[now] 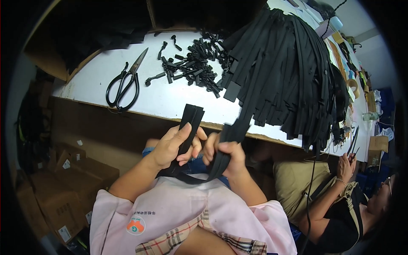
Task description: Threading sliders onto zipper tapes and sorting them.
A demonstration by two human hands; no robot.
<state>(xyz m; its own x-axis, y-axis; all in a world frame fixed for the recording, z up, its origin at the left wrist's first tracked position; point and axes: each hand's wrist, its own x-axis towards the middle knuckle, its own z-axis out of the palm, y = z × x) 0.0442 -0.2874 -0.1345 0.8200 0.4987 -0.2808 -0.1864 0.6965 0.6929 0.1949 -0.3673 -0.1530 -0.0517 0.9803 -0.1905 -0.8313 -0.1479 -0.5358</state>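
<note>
Between my hands, in front of my chest, a black zipper tape [193, 179] hangs in a loop. Thumb and fingers of my left hand [172, 146] are closed on one stretch of it, whose flat end sticks up toward the table edge. My right hand [225, 154] grips black tape too, and strips run up from there toward a large bundle of black zipper tapes [280, 72] draped over the table. Whether the right hand holds one tape or two I cannot tell. Beyond my hands lies a heap of small black zipper sliders with pulls [199, 63].
Black-handled scissors [123, 87] lie partly open on the white table [157, 100], left of the sliders. An open cardboard box [49, 59] stands at the far left. Cartons [59, 191] are stacked below left. To the right a co-worker's hand [346, 168] holds dark scissors.
</note>
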